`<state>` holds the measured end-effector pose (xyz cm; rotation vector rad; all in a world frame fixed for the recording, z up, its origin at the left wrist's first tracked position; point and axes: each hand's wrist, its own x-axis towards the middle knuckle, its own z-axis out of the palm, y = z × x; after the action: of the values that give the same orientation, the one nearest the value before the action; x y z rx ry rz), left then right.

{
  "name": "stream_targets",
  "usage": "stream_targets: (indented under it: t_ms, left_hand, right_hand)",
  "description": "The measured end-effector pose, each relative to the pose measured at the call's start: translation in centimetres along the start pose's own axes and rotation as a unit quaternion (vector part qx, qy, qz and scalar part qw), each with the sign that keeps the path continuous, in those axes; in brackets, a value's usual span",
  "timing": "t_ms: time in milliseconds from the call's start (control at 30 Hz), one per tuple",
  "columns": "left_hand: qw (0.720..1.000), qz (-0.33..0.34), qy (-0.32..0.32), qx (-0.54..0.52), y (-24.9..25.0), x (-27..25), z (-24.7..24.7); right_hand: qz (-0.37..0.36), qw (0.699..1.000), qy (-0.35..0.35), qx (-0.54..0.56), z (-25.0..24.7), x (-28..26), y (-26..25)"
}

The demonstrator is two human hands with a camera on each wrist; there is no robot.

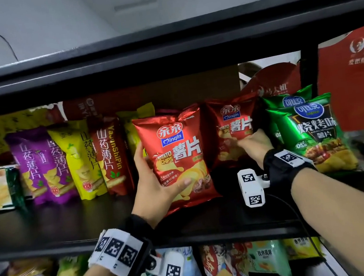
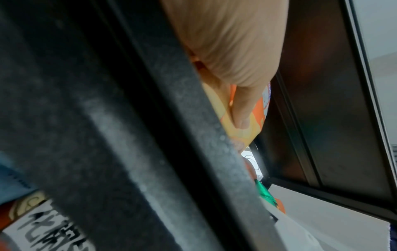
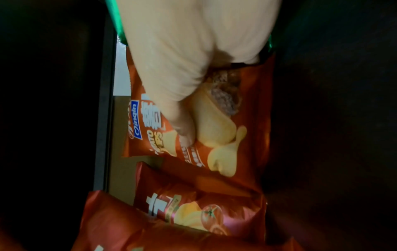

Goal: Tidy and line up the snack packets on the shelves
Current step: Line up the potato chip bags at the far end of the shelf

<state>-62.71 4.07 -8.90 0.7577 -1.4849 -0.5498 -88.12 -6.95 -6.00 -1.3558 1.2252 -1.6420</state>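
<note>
Wrist-band markers are showing closest, behind the left hand (image 1: 159,183), whose fingers (image 1: 183,182) and thumb are curling round the front red chip packet (image 1: 178,152), holding it upright on the black shelf (image 1: 71,223). Right hand (image 1: 253,145) fingers are pressing on the second red packet (image 1: 233,128) just behind, beside the green packets (image 1: 311,133); whether they are gripping it is unclear

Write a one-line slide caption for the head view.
Left hand grips a red crisp packet while right hand touches another red packet beside green packets.
</note>
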Motion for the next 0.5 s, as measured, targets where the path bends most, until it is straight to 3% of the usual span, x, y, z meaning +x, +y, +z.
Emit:
stream_targets:
  t_ms: [333,500]
  left_hand:
    - [0.994,-0.040,-0.003,0.101,1.7,-0.2,-0.2]
    - [0.983,-0.036,0.066,0.168,3.9,0.5,-0.2]
  right_hand:
    - [-0.020,0.997,-0.002,-0.071,-0.2,-1.5,-1.4]
    - [-0.048,0.989,0.004,-0.141,-1.5,-3.3,-4.2]
